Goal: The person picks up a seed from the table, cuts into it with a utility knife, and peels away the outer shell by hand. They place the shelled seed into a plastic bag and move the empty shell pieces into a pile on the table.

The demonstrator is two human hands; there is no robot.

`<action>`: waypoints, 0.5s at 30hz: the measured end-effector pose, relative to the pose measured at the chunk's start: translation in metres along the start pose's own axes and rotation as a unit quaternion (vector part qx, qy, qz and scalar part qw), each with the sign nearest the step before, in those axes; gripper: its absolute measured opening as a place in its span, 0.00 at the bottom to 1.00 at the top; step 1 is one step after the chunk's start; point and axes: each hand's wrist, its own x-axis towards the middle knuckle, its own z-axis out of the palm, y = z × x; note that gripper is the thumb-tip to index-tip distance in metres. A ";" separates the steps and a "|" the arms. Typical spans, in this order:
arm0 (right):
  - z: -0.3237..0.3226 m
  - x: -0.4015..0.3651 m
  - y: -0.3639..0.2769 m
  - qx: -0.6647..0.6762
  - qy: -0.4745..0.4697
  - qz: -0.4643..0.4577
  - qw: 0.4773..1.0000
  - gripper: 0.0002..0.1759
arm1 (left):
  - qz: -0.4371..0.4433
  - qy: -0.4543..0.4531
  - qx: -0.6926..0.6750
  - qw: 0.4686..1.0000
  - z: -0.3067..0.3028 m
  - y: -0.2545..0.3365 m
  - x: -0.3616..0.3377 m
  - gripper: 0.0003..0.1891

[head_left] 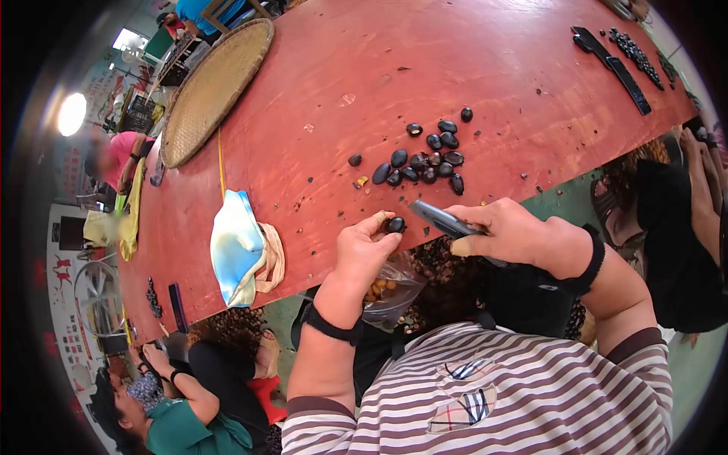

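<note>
Between the thumb and fingertips of my left hand (364,246) is a glossy black oval nut (395,225), just above the table's near edge. My right hand (512,233) is wrapped around a grey knife (440,219), whose tip points left toward that nut without touching it. Several loose dark nuts (418,162) lie in a cluster beyond both hands. Below my hands a clear plastic bag (398,297) with yellowish kernels inside hangs near my lap. Part of the knife's handle is hidden by my fingers.
The red table (326,91) carries a round woven tray (220,91), a blue-and-white cloth item (236,246) with a tan strap, and a long black tool (614,68) at far right. A person in green (189,425) sits at lower left; another sits at right. Shell debris covers the floor.
</note>
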 end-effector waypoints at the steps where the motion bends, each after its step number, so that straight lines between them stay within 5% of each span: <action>1: 0.001 0.003 -0.005 -0.031 -0.002 0.002 1.000 0.22 | 0.002 -0.001 0.025 1.000 0.000 0.002 0.001 0.18; 15: 0.000 0.031 -0.017 -0.200 -0.027 -0.048 0.978 0.20 | 0.084 -0.017 0.238 0.967 -0.012 -0.012 0.021 0.15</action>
